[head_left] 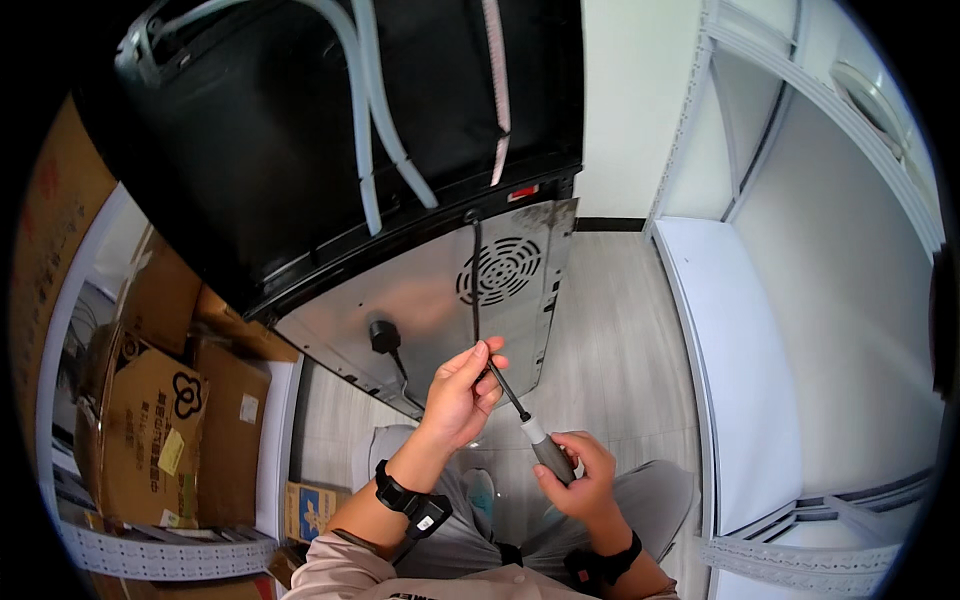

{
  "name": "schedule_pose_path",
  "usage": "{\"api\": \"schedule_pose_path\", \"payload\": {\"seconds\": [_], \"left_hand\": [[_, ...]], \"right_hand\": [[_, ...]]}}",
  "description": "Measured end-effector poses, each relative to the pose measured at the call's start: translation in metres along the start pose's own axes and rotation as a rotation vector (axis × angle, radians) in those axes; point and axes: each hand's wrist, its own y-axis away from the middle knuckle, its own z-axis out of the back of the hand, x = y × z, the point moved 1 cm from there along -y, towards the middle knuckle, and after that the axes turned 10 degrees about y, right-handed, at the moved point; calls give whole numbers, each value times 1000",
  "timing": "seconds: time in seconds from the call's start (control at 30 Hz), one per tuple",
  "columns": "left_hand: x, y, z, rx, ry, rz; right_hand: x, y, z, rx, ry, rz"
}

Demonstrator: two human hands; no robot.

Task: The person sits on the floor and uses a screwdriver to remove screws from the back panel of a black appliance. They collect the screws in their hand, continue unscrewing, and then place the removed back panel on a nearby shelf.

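Screwdriver (536, 433) in both hands, in front of the lower back of a tall black cabinet (270, 150). It lies aslant: grey handle low and to the right, pale collar, dark shaft running up and left.

Right hand (582, 470): fingers closed round the handle, thumb and index along its upper side. Left hand (462, 400): thumb and index brought together in a pinch at the far end of the shaft, remaining fingers loosely curled. Tip covered by the pinch; cannot tell what it meets.

Black cord (476, 280) drops from the upper edge of a silver panel (430, 285), past a round slotted vent (500, 270), down to the left fingertips; whether held there, cannot tell. Black fitting (383, 337) on the panel left of the vent, with a lead hanging from it.

Higher up, pale tubes (355, 90) and a pink strip (497, 80) hang against the cabinet. Cardboard boxes (150, 430) on shelving at left; white shelf (740, 350) at right.
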Motion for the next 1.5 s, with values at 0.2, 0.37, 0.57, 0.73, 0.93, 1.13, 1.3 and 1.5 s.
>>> {"api": "schedule_pose_path", "payload": {"seconds": [0.2,0.37,0.57,0.73,0.93,1.13,1.3,1.5], "left_hand": [[28,-24,-44,0,-57,-69],[45,-41,-68,18,23,38],[56,-62,-70,8,153,76],[62,-67,-67,-52,250,101],[62,-78,-65,-14,311,138],[53,-91,-60,22,318,139],[47,-99,-54,80,292,165],[50,-102,-56,64,289,155]], "right_hand": [[20,-12,32,-355,410,179],[44,-9,48,-472,575,159],[50,-23,57,-482,609,156],[51,-35,59,-504,522,158],[53,-41,44,-513,481,199],[46,-54,39,-506,460,189],[41,-57,35,-523,425,177],[37,-60,35,-554,401,179]]}}
